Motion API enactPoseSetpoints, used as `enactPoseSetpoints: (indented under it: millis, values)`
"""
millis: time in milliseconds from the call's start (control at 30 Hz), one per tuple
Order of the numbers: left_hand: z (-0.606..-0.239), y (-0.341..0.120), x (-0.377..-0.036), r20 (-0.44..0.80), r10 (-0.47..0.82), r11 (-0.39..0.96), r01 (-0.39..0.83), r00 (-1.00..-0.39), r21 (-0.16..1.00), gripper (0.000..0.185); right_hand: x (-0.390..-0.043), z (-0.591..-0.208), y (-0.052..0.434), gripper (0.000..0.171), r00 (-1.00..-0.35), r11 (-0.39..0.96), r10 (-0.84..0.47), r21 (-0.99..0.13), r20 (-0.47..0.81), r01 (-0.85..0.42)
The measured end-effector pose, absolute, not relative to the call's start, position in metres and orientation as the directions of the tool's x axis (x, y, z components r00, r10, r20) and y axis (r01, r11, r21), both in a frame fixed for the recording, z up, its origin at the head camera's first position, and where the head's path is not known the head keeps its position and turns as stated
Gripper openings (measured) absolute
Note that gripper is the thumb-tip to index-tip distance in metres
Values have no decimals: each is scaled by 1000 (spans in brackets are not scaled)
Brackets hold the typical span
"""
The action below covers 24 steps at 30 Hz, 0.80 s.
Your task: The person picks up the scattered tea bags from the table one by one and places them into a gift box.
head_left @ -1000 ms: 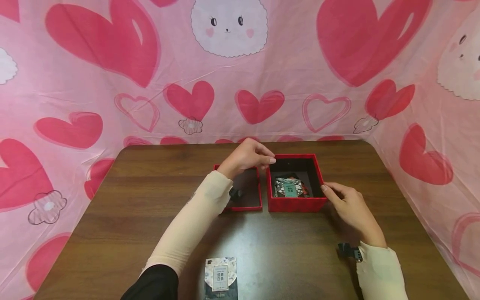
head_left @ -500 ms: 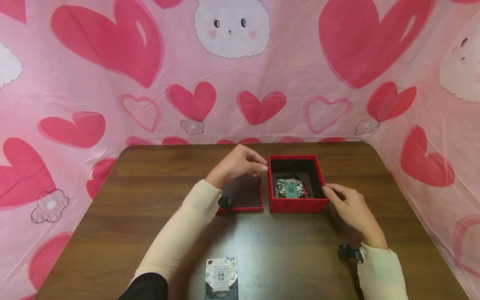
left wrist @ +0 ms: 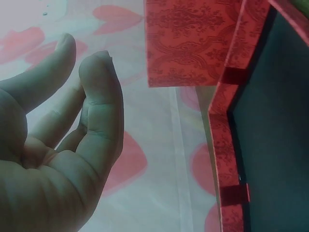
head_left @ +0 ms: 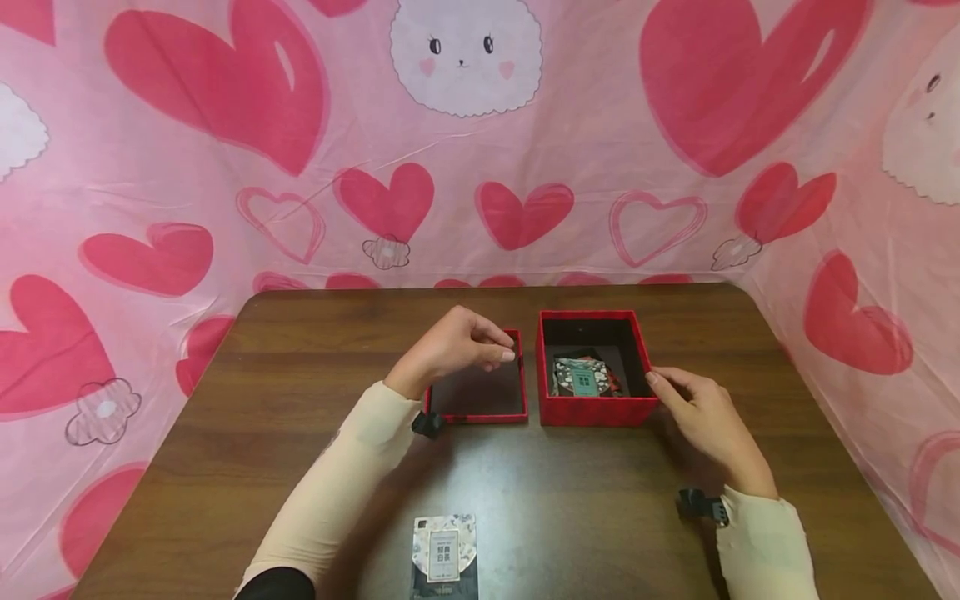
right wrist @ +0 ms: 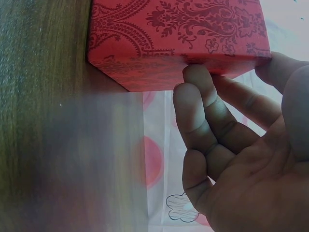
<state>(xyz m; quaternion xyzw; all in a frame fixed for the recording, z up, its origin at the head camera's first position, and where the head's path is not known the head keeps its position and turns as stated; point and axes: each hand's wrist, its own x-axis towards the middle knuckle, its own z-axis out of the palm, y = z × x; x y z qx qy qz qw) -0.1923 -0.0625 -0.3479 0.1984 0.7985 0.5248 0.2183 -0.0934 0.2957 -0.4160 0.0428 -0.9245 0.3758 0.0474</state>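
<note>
Your left hand (head_left: 453, 350) hovers over the far edge of the shallow red lid (head_left: 480, 392), which lies inside-up on the desk (head_left: 570, 500) just left of the red box (head_left: 596, 408). Its fingers are loosely curled and hold nothing; the wrist view shows thumb and forefinger close together, off the lid's rim. Your right hand (head_left: 701, 417) rests its fingertips against the box's right front corner, fingers fairly straight, not wrapped round it. Both pieces look like stiff, light card: take the lid by its thin walls, pinching opposite edges. Patterned packets (head_left: 583, 377) lie inside the box, probably several, though the walls hide how many. Another packet (head_left: 444, 557) at the near edge is cut off
</note>
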Motion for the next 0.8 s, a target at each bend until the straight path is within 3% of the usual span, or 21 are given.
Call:
enactPoseSetpoints:
  millis: [800]
  values:
    - [-357, -91, -159, -174, 555, 401, 78, -813, 913, 19, -93, -414, 297, 43, -993, 714, -54, -692, 101, -109]
